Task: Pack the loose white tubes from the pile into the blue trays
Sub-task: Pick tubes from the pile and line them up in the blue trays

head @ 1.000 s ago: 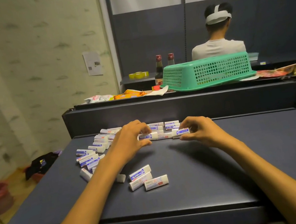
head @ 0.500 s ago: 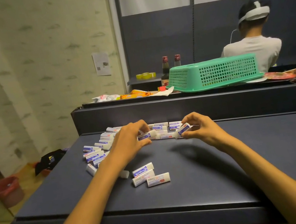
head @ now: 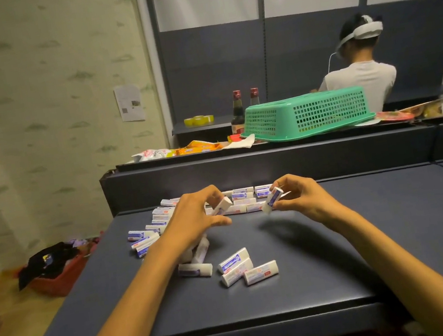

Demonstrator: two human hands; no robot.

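Both grips hold: our left hand [head: 193, 218] pinches one white tube [head: 222, 204] lifted at a tilt above the pile [head: 244, 200]; our right hand [head: 303, 197] pinches a second tube [head: 271, 200] just beside it; more tubes lie in a row [head: 149, 235] at left and a small cluster [head: 242, 269] nearer us on the counter [head: 369, 231]; step judged: picking up; no blue trays are in view, so next we must locate one, then carry both tubes there.
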